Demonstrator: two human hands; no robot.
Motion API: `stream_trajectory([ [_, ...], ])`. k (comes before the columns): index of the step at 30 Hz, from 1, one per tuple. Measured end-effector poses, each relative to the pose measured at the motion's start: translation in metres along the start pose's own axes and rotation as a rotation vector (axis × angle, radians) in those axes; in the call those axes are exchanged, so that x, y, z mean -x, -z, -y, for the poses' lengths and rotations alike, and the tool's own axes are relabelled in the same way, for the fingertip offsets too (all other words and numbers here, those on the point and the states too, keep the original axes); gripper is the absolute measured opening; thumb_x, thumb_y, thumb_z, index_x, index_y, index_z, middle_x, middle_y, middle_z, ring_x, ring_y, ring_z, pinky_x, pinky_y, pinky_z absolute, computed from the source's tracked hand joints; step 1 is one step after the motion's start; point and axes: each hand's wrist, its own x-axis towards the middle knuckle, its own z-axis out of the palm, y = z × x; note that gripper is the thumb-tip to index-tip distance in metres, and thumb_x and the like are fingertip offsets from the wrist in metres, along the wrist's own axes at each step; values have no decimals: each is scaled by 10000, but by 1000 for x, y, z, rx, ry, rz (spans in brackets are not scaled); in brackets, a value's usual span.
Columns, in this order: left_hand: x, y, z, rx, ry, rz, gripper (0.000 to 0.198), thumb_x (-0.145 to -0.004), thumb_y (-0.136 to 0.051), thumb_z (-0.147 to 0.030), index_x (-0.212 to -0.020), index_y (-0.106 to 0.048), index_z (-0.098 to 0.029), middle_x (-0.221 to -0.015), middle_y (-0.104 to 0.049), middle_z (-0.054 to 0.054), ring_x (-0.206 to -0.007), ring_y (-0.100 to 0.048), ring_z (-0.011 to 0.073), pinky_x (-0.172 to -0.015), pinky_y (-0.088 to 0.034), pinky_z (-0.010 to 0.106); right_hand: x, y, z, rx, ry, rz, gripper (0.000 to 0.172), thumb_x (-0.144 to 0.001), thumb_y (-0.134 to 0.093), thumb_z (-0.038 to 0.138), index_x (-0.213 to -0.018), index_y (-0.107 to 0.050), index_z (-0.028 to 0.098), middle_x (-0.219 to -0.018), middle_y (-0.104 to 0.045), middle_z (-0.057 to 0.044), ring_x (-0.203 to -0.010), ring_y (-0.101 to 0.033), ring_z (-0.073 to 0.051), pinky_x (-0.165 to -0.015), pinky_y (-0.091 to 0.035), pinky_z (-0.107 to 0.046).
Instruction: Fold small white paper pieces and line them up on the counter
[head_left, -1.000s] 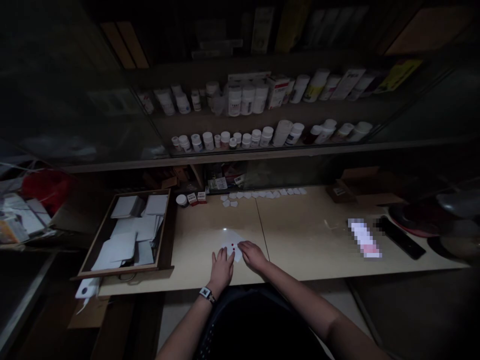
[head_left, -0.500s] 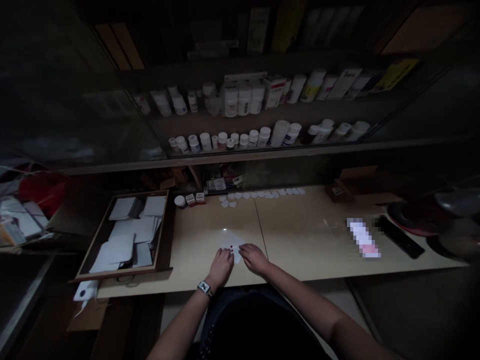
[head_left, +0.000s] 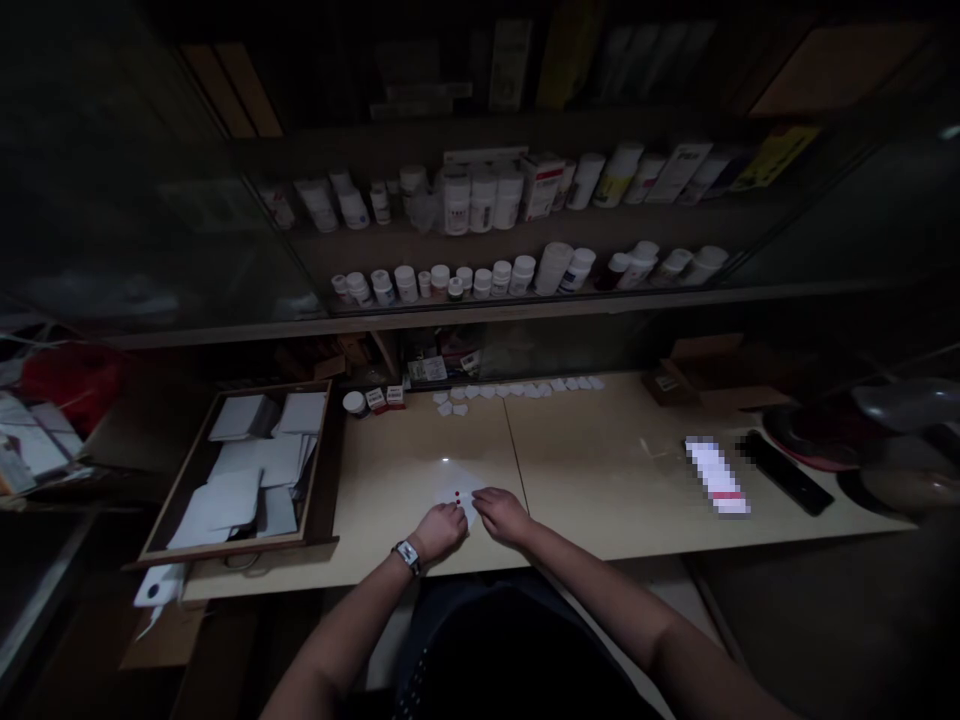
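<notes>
A small white square of paper (head_left: 450, 480) lies on the tabletop in front of me, with small red pills (head_left: 457, 494) on it. Pale bits beside the pills are too small to name. My left hand (head_left: 439, 530), with a watch on its wrist, has its fingers curled together at the paper's near left edge. From the other side, my right hand (head_left: 501, 515) pinches the paper's right edge between thumb and fingers. The fingertips of both hands are close together, just below and right of the pills.
Folded paper packets (head_left: 525, 390) line the table's back, beside a white-capped bottle (head_left: 355, 404) and small boxes (head_left: 385, 399). An open drawer (head_left: 330, 470) at left holds stacked white paper. A phone (head_left: 716, 475) lies right. Medicine bottles (head_left: 480, 283) fill the shelves above.
My left hand has turned slightly, with its wrist lower and further left. The right hand stays at the paper's edge. The whole view has shifted a little.
</notes>
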Motion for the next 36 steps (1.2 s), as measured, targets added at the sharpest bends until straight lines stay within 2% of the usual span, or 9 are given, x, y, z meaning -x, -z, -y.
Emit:
stream_trajectory([
  [7, -2, -5, -3, -10, -85, 19, 145, -887, -444, -93, -864, -583, -127, -853, -619, 111, -843, -580, 213, -741, -449, 336, 0, 2, 1, 0, -8, 0, 317, -831, -449, 158, -1089, -632, 169, -1185, -615, -97, -1057, -541, -221, -905, -422, -347],
  [12, -3, -6, -6, 74, 88, -59, 143, -899, -424, -117, -896, -563, -151, -860, -628, 86, -839, -597, 194, -740, -462, 308, 0, 3, 1, 7, 11, -6, 275, -840, -481, 190, -1067, -635, 176, -1158, -617, -94, -1041, -540, -223, -892, -422, -348],
  [15, -3, -7, -9, 175, 276, -169, 159, -906, -418, -164, -877, -574, -171, -828, -642, 65, -807, -612, 178, -735, -474, 286, -2, 1, 1, 7, -18, -18, 223, -882, -469, 222, -997, -656, 182, -1103, -631, -89, -1013, -543, -215, -856, -430, -335],
  [18, -2, -12, -10, 319, 454, -342, 194, -914, -407, -210, -886, -597, -184, -853, -663, 64, -819, -624, 173, -763, -490, 286, -7, -2, 2, -18, -80, -54, 215, -903, -455, 206, -939, -666, 182, -1041, -642, -81, -982, -543, -203, -833, -429, -317],
  [21, 3, -20, -10, 449, 537, -506, 198, -881, -457, -236, -1007, -601, -186, -979, -667, 75, -918, -619, 186, -843, -492, 320, -12, -1, 4, -61, -124, -87, 193, -899, -465, 184, -929, -656, 170, -967, -640, -76, -941, -543, -194, -823, -420, -306],
  [24, 4, -24, -8, 525, 588, -581, 243, -863, -459, -217, -1057, -600, -180, -1016, -664, 79, -951, -612, 189, -870, -490, 340, -18, 2, 4, -85, -161, -100, 166, -890, -479, 175, -899, -645, 160, -916, -628, -67, -904, -538, -189, -796, -410, -292],
  [29, -4, -17, -5, 558, 748, -584, 236, -862, -447, -187, -997, -639, -170, -956, -680, 74, -912, -621, 188, -839, -493, 331, -30, 9, 4, -83, -250, -73, 154, -884, -481, 180, -878, -634, 162, -897, -619, -57, -871, -540, -181, -749, -392, -269],
  [36, -12, -3, 3, 575, 795, -501, 285, -851, -443, -130, -1071, -619, -167, -1014, -681, 68, -929, -620, 186, -844, -465, 301, -40, 13, 4, -43, -351, 6, 171, -910, -460, 230, -914, -621, 170, -921, -634, -63, -878, -552, -182, -729, -370, -256],
])
